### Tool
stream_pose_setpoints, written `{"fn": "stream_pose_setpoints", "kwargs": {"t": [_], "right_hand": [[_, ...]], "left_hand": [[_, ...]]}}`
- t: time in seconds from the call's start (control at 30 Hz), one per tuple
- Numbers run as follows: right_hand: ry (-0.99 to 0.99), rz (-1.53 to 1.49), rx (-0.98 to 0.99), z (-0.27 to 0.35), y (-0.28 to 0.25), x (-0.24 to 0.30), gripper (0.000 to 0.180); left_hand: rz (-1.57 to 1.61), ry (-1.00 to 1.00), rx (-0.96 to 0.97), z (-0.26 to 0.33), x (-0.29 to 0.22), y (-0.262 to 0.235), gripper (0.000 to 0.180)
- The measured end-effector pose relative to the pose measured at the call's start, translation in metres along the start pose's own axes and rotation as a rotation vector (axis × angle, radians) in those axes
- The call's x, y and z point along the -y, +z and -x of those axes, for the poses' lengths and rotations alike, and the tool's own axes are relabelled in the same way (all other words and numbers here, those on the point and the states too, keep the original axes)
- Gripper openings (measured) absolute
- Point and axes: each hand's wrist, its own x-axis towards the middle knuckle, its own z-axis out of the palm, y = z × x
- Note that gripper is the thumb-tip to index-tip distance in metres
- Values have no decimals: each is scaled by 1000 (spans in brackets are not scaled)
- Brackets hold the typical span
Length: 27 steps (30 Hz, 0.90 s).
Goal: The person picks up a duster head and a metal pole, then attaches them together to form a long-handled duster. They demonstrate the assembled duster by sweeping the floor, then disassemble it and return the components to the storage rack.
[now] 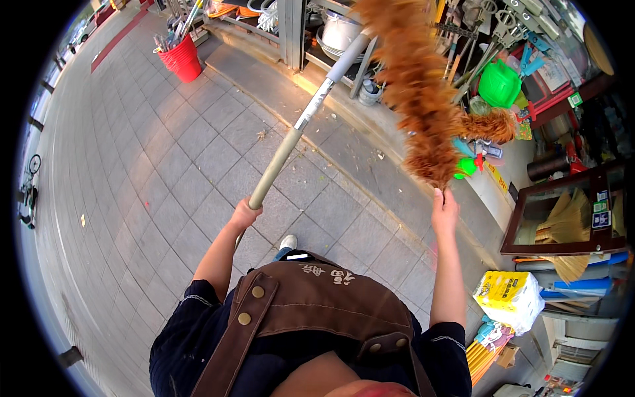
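Note:
My left hand (246, 215) is wrapped round the lower part of a long pole (278, 165), beige below and light grey at its upper end. The pole slants up and to the right, away from me. In my right hand (445, 205), the fingers are pinched on the lower tip of a long, brown feather duster (417, 99). Its feathers stretch upward past the top edge of the picture. The pole's upper end comes close beside the feathers; I cannot tell whether the two are joined.
Stacked red buckets (178, 58) with long tools stand at the upper left. Crowded shop shelves run along the right, with a green dustpan-like piece (499, 84) and a glass-paned door (552, 221). A yellow-and-white package (508, 294) sits at the lower right. A low step (344, 178) edges the paving.

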Motion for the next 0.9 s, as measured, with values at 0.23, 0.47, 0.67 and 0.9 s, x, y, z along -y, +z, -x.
{"fn": "stream_pose_setpoints", "kwargs": {"t": [0.23, 0.47, 0.67, 0.9], "right_hand": [[212, 77, 12, -18, 7, -16, 35], [378, 357, 579, 87, 70, -116, 34], [1274, -517, 785, 246, 104, -127, 23], [1229, -696, 507, 179, 108, -101, 19]], "left_hand": [[26, 44, 104, -7, 16, 9, 16], [138, -16, -81, 1, 18, -27, 12], [289, -1, -194, -17, 12, -74, 10], [482, 57, -181, -71, -17, -114, 9]]}}
